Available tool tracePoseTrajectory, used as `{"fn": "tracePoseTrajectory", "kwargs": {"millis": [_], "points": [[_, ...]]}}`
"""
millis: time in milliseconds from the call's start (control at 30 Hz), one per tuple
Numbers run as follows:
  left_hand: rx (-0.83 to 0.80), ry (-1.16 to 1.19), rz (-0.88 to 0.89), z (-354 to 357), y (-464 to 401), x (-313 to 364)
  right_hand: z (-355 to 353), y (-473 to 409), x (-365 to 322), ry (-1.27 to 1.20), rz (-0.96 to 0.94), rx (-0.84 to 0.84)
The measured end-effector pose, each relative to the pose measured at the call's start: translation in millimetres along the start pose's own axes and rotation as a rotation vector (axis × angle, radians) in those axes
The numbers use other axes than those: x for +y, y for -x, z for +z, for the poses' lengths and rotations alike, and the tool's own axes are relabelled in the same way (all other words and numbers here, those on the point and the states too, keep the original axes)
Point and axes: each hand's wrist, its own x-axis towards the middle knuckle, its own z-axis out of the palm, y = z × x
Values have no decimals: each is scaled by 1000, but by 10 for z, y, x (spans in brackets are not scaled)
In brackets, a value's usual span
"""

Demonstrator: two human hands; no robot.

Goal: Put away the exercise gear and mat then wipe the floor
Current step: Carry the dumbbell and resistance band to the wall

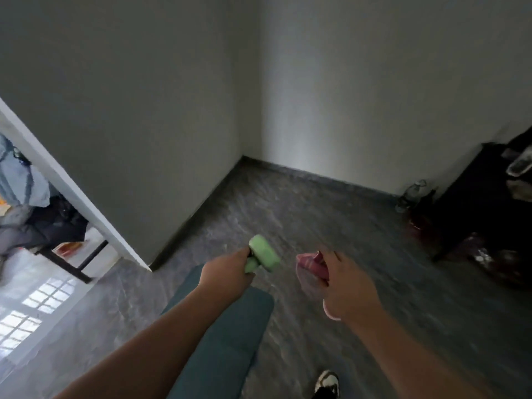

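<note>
My left hand [227,269] grips a light green dumbbell [263,254] by its handle, the green end sticking out above the fist. My right hand [345,286] holds a pink item [312,269], blurred, that looks like another piece of gear or a cloth; part of it hangs below the hand. A rolled teal mat [227,341] is tucked under my left arm and points forward toward the floor. Both hands are held out over the dark grey marbled floor [316,214].
A wall corner [244,156] lies ahead. On the left a doorway [43,226] opens to a bright room with a dark bench and clothes. A dark shelf [483,203] with bags and a bottle stands at the right. My shoe [326,381] shows at the bottom.
</note>
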Motion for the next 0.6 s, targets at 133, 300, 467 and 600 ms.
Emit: {"fn": "tracePoseTrajectory", "kwargs": {"millis": [133,300,467,600], "points": [[15,12,-10,31,-763,658,-278,-479,761,-45,31,36],[53,48,-36,-14,-1620,1351,-696,-1100,1585,-16,66,51],[80,19,-59,-70,-2286,1702,-963,-1648,2019,-3,70,37],[90,31,-47,-127,-2841,1856,-1010,-2142,2219,-4,67,39]]}}
